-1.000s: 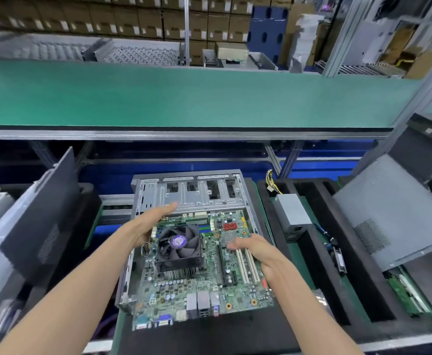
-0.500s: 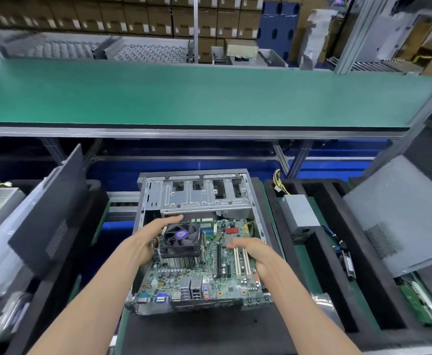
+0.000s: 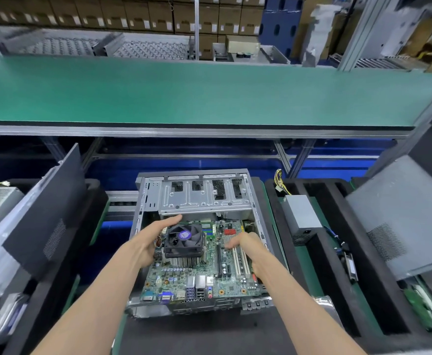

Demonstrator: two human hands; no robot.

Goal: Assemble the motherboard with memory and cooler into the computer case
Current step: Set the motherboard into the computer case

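A green motherboard with a black fan cooler and memory sticks lies inside the open silver computer case, its port row at the near edge. My left hand grips the board's left edge beside the cooler, thumb reaching over the far side. My right hand holds the board's right edge by the white expansion slots, fingers curled over it. The board sits slightly tilted within the case walls.
A grey power supply with yellow wires rests in the black foam tray to the right. Dark side panels lean at left and right. A green conveyor belt runs across behind.
Both hands have carried the motherboard forward and down into the case; its near port edge now sits at the case's rear wall instead of overhanging toward me.
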